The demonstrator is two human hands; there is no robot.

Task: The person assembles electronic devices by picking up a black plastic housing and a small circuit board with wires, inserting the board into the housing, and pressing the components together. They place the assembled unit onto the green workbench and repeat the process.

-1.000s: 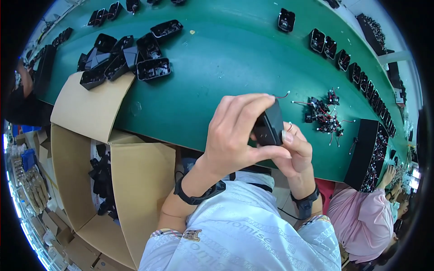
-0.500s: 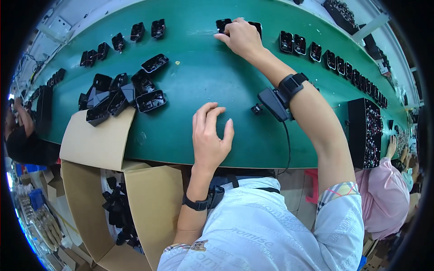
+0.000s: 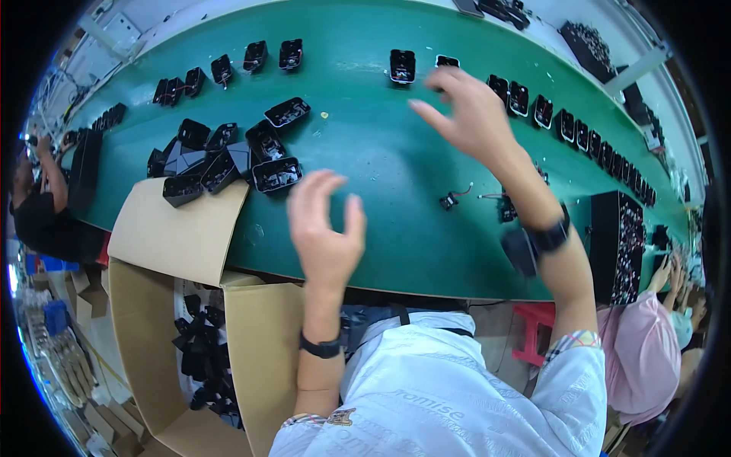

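The right hand's [image 3: 470, 114] fingers bend loosely, thumb spread apart; overlap and blur hide whether a fingertip touches the black housing [image 3: 448, 60] at its eleven o'clock. A stray brush could knock that askew. The left hand's [image 3: 324, 228] fingers stand spread, holding nothing; a careless swing might shove the open housing [image 3: 276, 175], near its ten o'clock, into the pile [image 3: 219, 169]. At the right hand's six o'clock lies a small wired part [image 3: 448, 202]; the strapped block [image 3: 520, 253] on the right wrist could snag loose leads nearby.
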